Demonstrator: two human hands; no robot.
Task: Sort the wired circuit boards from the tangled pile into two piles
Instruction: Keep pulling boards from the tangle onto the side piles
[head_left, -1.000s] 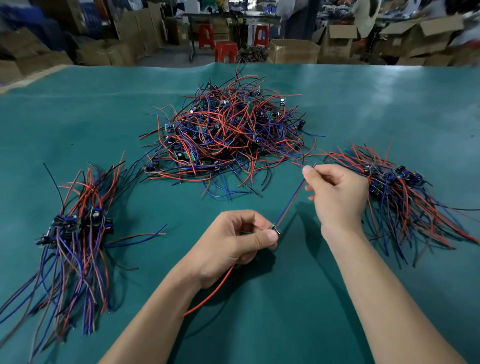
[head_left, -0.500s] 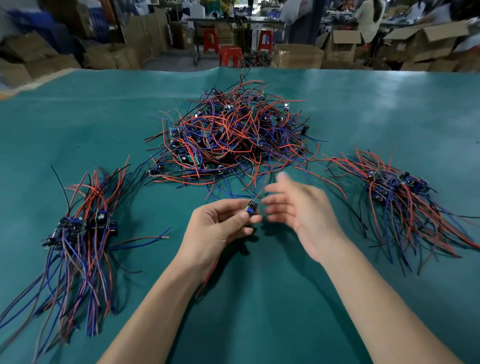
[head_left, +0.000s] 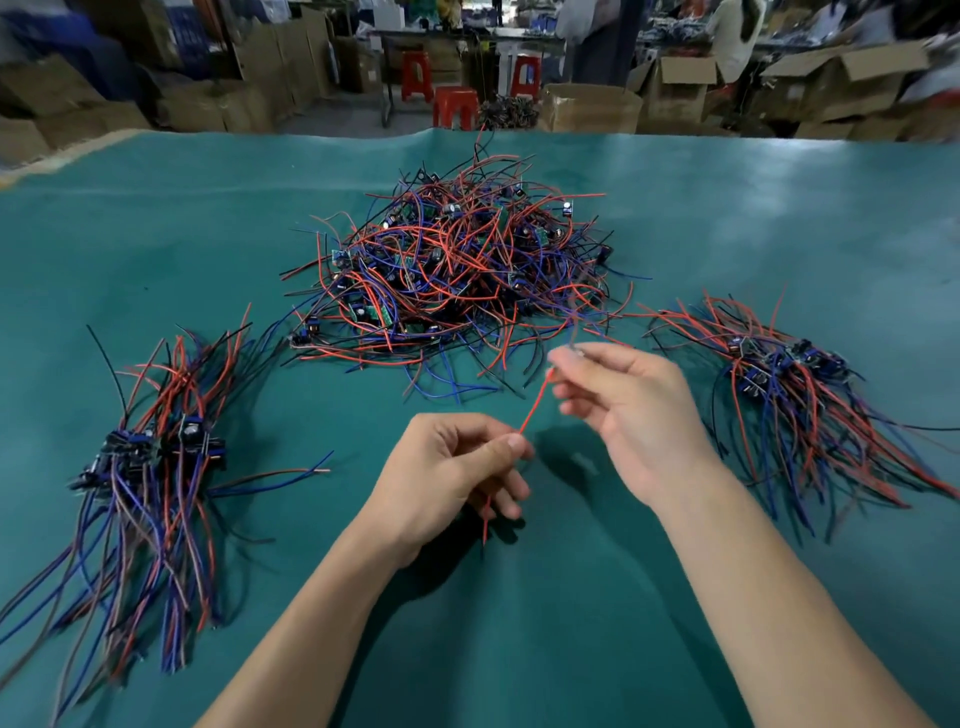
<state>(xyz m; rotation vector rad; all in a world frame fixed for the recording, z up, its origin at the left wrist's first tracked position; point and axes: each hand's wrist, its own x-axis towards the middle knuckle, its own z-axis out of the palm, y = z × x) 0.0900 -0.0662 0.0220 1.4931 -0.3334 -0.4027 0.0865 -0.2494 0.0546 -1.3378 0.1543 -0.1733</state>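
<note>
A red wire (head_left: 531, 413) runs taut between both hands, just before the tangled pile (head_left: 457, 275). Left hand (head_left: 447, 478) pinches its lower part, fingers curled; right hand (head_left: 623, 410) pinches its upper end. Sorted piles lie left (head_left: 140, 467) and right (head_left: 795, 384) on the table (head_left: 571, 623).

Left hand (head_left: 447, 470) pinches a red wire (head_left: 532, 410); right hand (head_left: 626, 410) holds its far end; tangled pile (head_left: 457, 275) sits beyond, sorted piles either side.

text: none readable
boards (head_left: 457, 270): markings too small to read
boxes (head_left: 587, 106): no legible print
</note>
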